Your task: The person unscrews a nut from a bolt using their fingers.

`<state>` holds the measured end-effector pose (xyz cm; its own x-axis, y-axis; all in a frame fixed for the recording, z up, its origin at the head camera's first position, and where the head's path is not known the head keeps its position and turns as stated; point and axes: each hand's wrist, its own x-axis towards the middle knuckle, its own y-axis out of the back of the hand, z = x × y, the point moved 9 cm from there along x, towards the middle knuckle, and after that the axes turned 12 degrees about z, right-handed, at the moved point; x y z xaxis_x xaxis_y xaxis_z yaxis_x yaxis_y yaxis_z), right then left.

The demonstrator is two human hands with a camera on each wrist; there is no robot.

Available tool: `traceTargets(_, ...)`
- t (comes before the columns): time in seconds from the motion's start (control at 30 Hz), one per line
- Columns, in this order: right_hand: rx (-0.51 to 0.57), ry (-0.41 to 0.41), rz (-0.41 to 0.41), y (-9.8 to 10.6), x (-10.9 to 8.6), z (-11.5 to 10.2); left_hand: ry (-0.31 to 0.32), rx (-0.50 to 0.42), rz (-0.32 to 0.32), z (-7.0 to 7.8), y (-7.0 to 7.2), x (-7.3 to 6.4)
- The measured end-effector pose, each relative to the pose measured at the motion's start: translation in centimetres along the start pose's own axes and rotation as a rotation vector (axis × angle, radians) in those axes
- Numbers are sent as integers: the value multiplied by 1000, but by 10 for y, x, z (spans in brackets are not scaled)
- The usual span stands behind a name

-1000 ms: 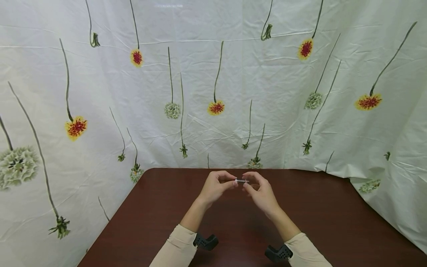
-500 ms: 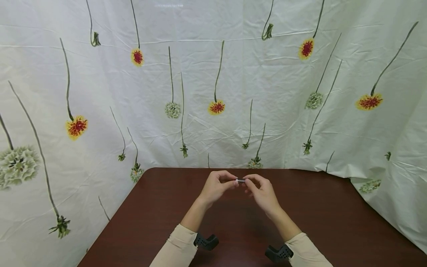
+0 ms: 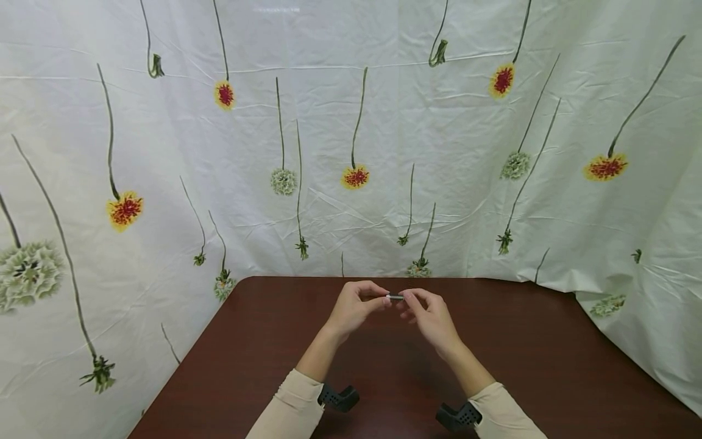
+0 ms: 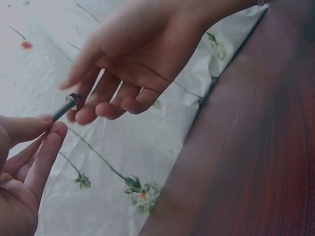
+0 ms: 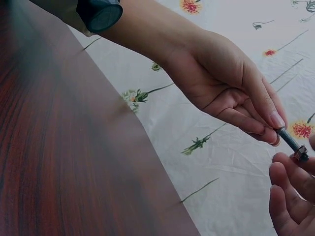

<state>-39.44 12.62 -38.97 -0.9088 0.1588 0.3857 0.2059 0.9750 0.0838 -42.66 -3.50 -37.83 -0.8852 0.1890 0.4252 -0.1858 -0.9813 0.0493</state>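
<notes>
Level between my two hands is a grey metal bolt with a threaded shank. My left hand pinches its shank end between thumb and fingertips. At the other end sits a wider hex piece with a brassy rim; whether it is a nut, the bolt's head or both I cannot tell. My right hand has its fingers curled about that wide end. In the left wrist view the right thumb is blurred close above it. The right wrist view shows the hex piece against the right fingertips.
Both hands are above the far part of a dark red-brown table. A white cloth with printed flowers hangs behind and beside it. Black camera mounts sit on both wrists.
The right thumb and fingers, spread around the bolt's wide end a second ago, have come together over it and cover it in the head view. The left hand stays put.
</notes>
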Motion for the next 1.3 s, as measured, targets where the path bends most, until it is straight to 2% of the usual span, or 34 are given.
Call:
traceTargets(0.2, -7, 67, -11, 0, 0, -5, -8, 2, -2, -1, 2, 1)
traceTargets(0.33, 14, 48, -19, 0, 0, -3, -11, -2, -6, -1, 2, 0)
traceTargets(0.47, 18, 20, 19, 3, 1, 0, -13, -1, -5, 0, 1, 0)
traceTargets(0.63, 2, 75, 45, 6, 2, -2, -5, -3, 0, 0, 2, 1)
traceTargets(0.73, 12, 87, 31, 5, 1, -3, -2, -7, 4, -1, 2, 1)
traceTargets(0.97, 0, 37, 22, 3, 2, 2, 4, 2, 14, 0, 3, 1)
traceTargets(1.2, 23, 93, -10, 0, 1, -5, 8, -4, 7, -1, 3, 1)
traceTargets(1.3, 27, 77, -33, -2, 0, -5, 8, -7, 8, -2, 3, 2)
